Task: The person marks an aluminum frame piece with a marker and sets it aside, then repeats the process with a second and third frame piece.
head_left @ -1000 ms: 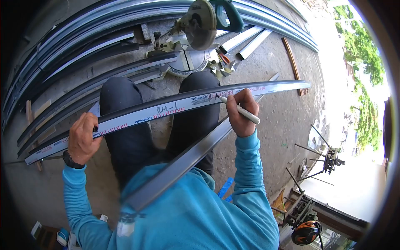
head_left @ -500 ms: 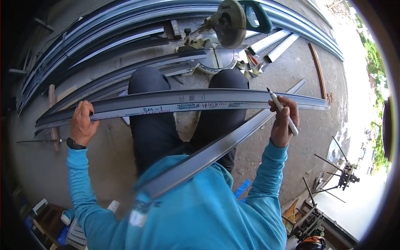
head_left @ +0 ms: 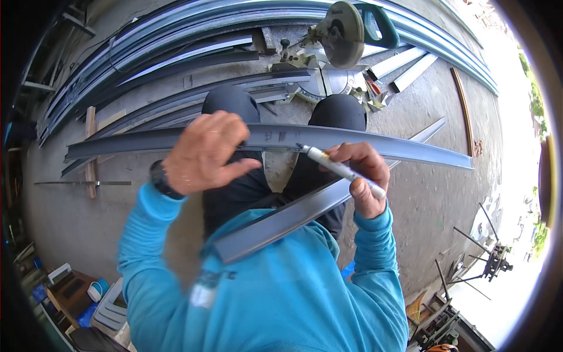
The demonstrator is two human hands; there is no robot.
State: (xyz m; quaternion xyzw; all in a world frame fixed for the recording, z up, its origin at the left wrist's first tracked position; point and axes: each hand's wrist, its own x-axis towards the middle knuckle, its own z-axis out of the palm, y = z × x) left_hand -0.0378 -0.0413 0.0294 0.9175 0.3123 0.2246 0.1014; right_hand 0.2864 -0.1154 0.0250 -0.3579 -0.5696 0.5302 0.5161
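Observation:
A long grey metal profile (head_left: 404, 144) lies across my knees, with dark handwritten marks near its middle. My right hand (head_left: 360, 173) grips a white marker (head_left: 345, 169), whose dark tip points left at the profile close to those marks. Over the left part of the profile is my left hand (head_left: 208, 154), blurred, with its thumb apart from the fingers; the small dark cap seen at its fingers may be hidden. A second grey profile (head_left: 281, 222) slants from my chest up to the right, passing beneath the long one.
A miter saw (head_left: 343, 35) stands on the floor beyond my knees. Long profiles (head_left: 193, 29) lie behind it, with short offcuts (head_left: 413, 73) to its right. Metal stands (head_left: 495, 258) are at the right, a grey plastic container (head_left: 111, 305) at the lower left.
My left hand has left the profile's left end and moved right toward its middle. The right hand has shifted left, bringing the marker tip near the marks. The profile has turned, hiding its printed face.

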